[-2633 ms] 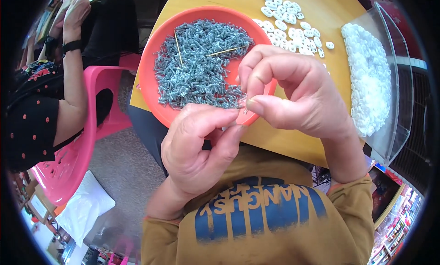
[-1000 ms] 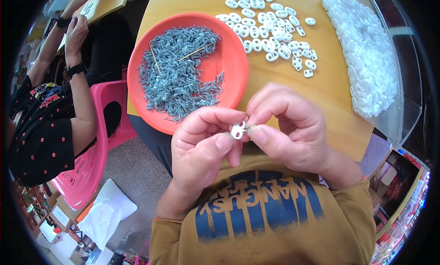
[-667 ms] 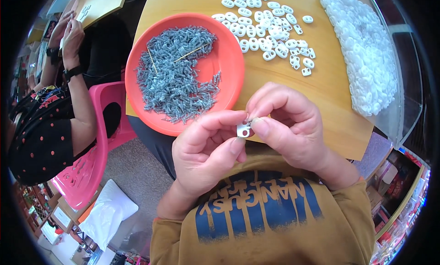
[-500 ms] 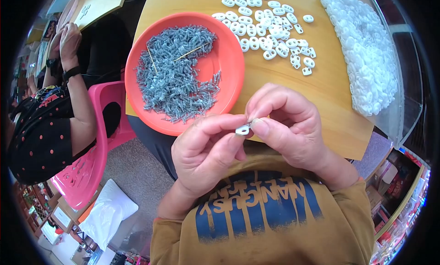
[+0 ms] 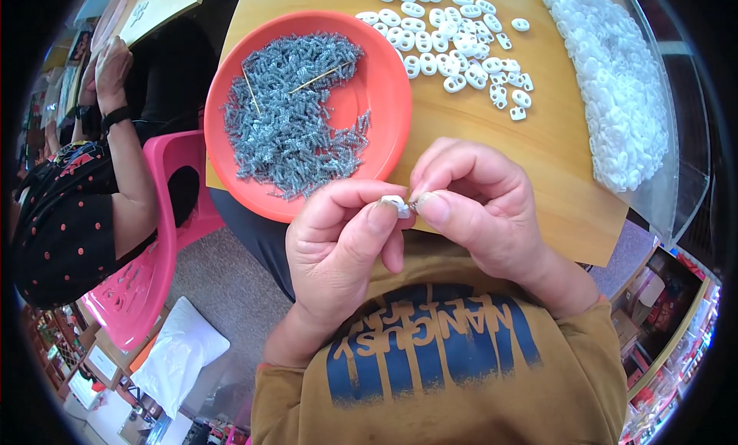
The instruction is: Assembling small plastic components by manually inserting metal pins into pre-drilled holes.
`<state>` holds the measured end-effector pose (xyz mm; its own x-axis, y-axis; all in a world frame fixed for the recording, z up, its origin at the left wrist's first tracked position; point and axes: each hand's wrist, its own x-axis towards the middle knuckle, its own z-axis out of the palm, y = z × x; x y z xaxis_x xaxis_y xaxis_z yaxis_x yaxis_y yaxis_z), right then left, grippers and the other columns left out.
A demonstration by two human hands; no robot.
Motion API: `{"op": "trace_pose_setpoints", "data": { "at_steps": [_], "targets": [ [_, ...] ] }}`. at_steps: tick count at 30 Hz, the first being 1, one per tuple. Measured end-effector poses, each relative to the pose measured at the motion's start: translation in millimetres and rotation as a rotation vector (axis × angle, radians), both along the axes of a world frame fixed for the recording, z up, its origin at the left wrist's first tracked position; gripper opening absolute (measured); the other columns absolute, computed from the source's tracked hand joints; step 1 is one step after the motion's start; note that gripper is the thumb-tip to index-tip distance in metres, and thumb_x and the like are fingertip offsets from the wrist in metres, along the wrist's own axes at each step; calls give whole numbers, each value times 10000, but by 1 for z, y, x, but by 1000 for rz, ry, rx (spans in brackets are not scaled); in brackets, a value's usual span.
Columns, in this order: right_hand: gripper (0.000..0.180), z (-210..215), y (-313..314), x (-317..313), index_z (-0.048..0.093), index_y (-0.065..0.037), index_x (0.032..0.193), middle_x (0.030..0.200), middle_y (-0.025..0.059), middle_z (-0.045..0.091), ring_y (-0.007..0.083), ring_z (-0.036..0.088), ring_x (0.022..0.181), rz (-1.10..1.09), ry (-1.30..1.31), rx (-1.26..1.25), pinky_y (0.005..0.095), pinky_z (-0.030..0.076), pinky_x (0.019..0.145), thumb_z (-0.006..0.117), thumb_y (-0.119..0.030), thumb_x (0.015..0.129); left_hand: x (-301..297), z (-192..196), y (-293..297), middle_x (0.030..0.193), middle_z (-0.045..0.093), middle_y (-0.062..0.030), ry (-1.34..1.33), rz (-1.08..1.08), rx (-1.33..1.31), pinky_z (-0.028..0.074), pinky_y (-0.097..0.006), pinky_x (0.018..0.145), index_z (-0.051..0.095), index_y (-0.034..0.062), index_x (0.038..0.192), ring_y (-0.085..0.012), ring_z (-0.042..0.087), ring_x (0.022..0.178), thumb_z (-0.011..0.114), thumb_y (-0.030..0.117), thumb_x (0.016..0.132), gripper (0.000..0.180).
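Note:
My left hand [image 5: 342, 249] pinches a small white plastic piece [image 5: 397, 205] between thumb and forefinger, close to my chest at the table's near edge. My right hand [image 5: 477, 203] meets it fingertip to fingertip and presses a tiny grey metal spring against the piece; the spring is almost hidden by the fingers. Just beyond the hands sits a round orange-red dish [image 5: 384, 83] heaped with small grey metal springs [image 5: 296, 114] and two thin yellow sticks. Loose white plastic pieces [image 5: 450, 33] lie scattered on the wooden table [image 5: 553, 145].
A clear tray [image 5: 661, 176] at the right holds a mound of white plastic pieces [image 5: 615, 83]. Another person in a black dotted top [image 5: 61, 222] sits on a pink chair [image 5: 146, 276] at the left. A white bag [image 5: 181, 353] lies on the floor.
Both hands stayed joined at the table's edge, turning the white piece slightly between the fingertips. The person at the left raised a hand.

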<state>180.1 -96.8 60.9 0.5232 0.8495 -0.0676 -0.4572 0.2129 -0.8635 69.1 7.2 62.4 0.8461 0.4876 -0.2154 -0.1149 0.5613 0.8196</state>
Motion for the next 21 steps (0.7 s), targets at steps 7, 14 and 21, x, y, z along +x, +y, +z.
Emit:
{"op": "trace_pose_setpoints", "data": {
  "at_steps": [7, 14, 21],
  "targets": [
    [26, 0, -1, 0, 531, -25, 832, 842, 67, 525, 101, 515, 759, 26, 52, -27, 228, 423, 703, 541, -40, 814, 0, -2, 0, 812, 601, -98, 22, -12, 8, 411, -170, 479, 543, -34, 966, -69, 511, 539, 514, 57, 855, 147],
    [27, -4, -2, 1, 532, -19, 835, 842, 65, 522, 101, 516, 763, 16, -70, -66, 229, 424, 709, 539, -32, 814, 0, -3, 0, 807, 601, -100, 36, -6, 3, 417, -175, 479, 540, -34, 960, -77, 517, 537, 515, 58, 855, 142],
    [34, -5, 1, 0, 525, -14, 832, 837, 59, 516, 95, 496, 766, -3, -39, -54, 227, 409, 700, 541, -38, 814, 2, -3, 0, 796, 593, -99, 19, 25, 13, 419, -180, 478, 539, -42, 956, -87, 519, 535, 516, 51, 851, 142]
  ]
}}
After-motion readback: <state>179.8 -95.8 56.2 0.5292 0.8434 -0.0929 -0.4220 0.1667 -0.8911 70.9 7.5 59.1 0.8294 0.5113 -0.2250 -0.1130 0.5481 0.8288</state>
